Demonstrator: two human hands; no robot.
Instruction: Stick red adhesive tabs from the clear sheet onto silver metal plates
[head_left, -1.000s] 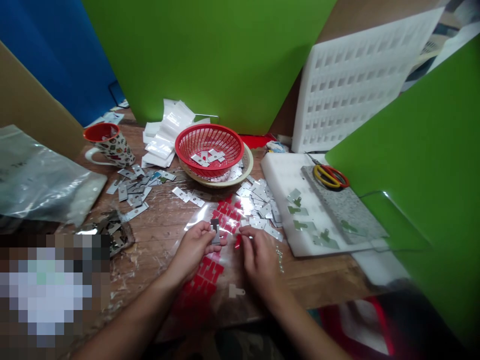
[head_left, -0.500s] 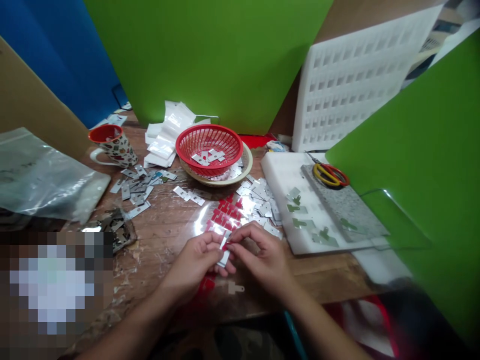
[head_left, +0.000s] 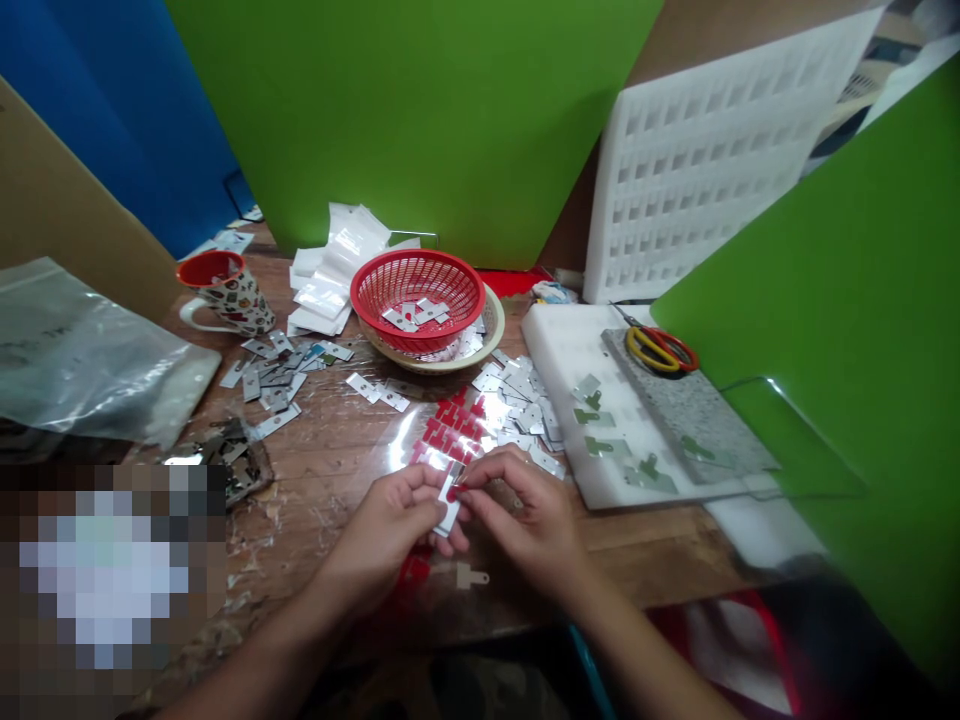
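Observation:
My left hand [head_left: 401,510] grips a small flat silver metal plate [head_left: 448,514] between thumb and fingers, tilted upright. My right hand [head_left: 521,505] pinches at the plate's upper part, its thumb and forefinger on a small red piece [head_left: 453,493] lying against the plate. Fingers partly hide that red piece. Beneath and beyond my hands lies a clear sheet with red T-shaped pieces [head_left: 456,425]. A pale T-shaped cutout [head_left: 472,576] shows nearer to me. To the right of the red pieces is a pile of silver plates [head_left: 525,390].
A red basket [head_left: 420,265] holding plates sits in a cream basket [head_left: 495,325]. More plates [head_left: 274,375] lie at left near a patterned mug [head_left: 232,300]. At right, a white foam block [head_left: 559,400] carries film pieces, with scissors [head_left: 660,350] on a grey slab [head_left: 694,425].
The plate has turned slightly in my left hand, showing more of its face. My right fingertips stay at the red piece, with hardly any movement.

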